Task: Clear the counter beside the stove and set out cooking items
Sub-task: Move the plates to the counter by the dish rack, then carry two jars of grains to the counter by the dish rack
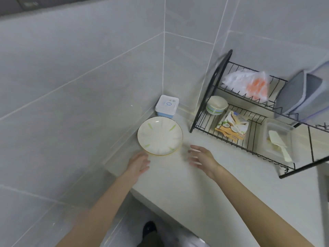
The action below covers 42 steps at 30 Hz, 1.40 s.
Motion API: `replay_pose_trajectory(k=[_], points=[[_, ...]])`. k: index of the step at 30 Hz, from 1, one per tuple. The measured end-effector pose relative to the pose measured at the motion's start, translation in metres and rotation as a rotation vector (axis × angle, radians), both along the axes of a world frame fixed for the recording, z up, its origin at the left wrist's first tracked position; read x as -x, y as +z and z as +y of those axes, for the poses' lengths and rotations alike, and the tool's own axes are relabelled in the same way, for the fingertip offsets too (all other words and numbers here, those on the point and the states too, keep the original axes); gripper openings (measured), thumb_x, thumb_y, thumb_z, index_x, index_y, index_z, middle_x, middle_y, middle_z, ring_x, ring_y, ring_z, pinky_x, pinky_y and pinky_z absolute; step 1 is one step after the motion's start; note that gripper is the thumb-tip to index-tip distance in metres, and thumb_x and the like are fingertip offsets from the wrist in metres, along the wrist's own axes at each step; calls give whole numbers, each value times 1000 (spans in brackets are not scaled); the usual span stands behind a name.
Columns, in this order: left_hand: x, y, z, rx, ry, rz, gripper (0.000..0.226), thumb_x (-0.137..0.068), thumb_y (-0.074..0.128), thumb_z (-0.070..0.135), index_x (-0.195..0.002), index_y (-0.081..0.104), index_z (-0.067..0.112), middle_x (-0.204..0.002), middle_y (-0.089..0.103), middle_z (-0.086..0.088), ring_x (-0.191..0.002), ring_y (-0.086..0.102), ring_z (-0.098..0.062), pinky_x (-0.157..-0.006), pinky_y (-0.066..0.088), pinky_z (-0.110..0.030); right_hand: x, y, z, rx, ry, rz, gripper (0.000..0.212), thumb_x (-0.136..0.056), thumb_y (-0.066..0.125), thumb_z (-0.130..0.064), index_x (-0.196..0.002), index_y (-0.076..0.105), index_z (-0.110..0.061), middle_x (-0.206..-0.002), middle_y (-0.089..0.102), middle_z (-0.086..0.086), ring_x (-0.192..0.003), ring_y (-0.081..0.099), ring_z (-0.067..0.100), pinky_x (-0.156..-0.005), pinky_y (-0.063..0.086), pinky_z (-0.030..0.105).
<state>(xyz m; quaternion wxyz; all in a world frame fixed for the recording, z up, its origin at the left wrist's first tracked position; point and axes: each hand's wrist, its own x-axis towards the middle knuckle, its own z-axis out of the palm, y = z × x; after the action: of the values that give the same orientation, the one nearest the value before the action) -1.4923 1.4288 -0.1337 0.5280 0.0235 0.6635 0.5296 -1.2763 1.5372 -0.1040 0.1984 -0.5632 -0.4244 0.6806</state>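
Fingers (195, 148) of right hand (202, 157) spread, holding nothing, just right of plate (160, 136). Left hand (138, 164) loosely open and empty at plate's near rim; contact unclear, view blurred. Plate lies flat on counter (178, 184) in the wall corner, box (167, 106) behind it. For a clean lift: fingertips under opposite rims, raise level, keep clear of rack (231, 141).

Grey tiled wall (71, 86) with pale grout; a dark shoe (149, 228) below
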Motion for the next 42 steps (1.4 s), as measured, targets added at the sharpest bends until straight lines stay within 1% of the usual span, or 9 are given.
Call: replay_pose_trajectory(k=[4, 7, 11, 14, 19, 27, 31, 36, 42], points=[[-40, 15, -17, -79, -87, -11, 34, -94, 51, 5, -128, 51, 10, -110, 59, -3, -101, 58, -25, -86, 46, -36, -40, 12, -22, -27, 10, 38, 33, -94, 50, -5, -125, 55, -12, -115, 62, 5, -91, 61, 24, -91, 50, 39], [-73, 32, -21, -127, -167, -2, 29, -94, 53, 8, -123, 54, 14, -121, 59, -4, -103, 59, -24, -85, 49, -34, -71, 23, -38, -49, -8, 55, 31, -94, 51, -6, -124, 57, -14, -120, 62, 6, -91, 62, 24, -91, 51, 39], [-122, 60, -20, -197, -359, 16, 31, -96, 49, 8, -126, 53, 14, -120, 59, -3, -106, 60, -25, -89, 48, -32, -117, 42, -61, -91, -89, 73, 30, -94, 52, -7, -123, 58, -14, -120, 63, 6, -90, 63, 24, -85, 54, 35], [-153, 77, -16, -247, -522, 76, 33, -96, 47, 7, -127, 53, 15, -119, 60, -2, -106, 60, -25, -91, 47, -32, -149, 54, -82, -114, -183, 78, 30, -94, 52, -7, -123, 58, -13, -119, 64, 6, -93, 62, 25, -89, 53, 37], [-194, 89, -10, -292, -783, 178, 33, -96, 46, 10, -128, 52, 17, -118, 60, 0, -103, 61, -21, -84, 49, -27, -194, 66, -127, -154, -382, 79, 30, -93, 57, -9, -122, 59, -13, -117, 65, 5, -93, 64, 25, -89, 53, 37], [-277, 109, -26, -390, -1170, 245, 31, -96, 44, 11, -124, 54, 20, -115, 62, 2, -96, 62, -16, -83, 49, -25, -259, 75, -220, -202, -764, 95, 31, -91, 60, -10, -121, 60, -14, -118, 66, 5, -95, 65, 26, -84, 55, 35], [-336, 118, -49, -439, -1364, 236, 29, -96, 45, 12, -121, 56, 22, -114, 63, 4, -96, 63, -14, -79, 51, -23, -298, 81, -276, -218, -912, 51, 33, -90, 63, -13, -123, 60, -15, -119, 65, 5, -97, 67, 25, -79, 57, 31], [-419, 131, -87, -517, -1569, 255, 29, -96, 47, 14, -123, 54, 19, -116, 63, 2, -95, 64, -14, -89, 50, -31, -354, 91, -347, -239, -1127, 20, 30, -89, 64, -15, -119, 62, -18, -121, 62, 8, -99, 67, 24, -83, 56, 32], [-533, 140, -145, -606, -1823, 236, 31, -97, 46, 15, -127, 53, 19, -121, 63, 2, -96, 64, -13, -85, 50, -27, -428, 105, -440, -281, -1410, -19, 32, -89, 66, -15, -121, 61, -16, -117, 66, 6, -93, 69, 22, -78, 57, 30]])
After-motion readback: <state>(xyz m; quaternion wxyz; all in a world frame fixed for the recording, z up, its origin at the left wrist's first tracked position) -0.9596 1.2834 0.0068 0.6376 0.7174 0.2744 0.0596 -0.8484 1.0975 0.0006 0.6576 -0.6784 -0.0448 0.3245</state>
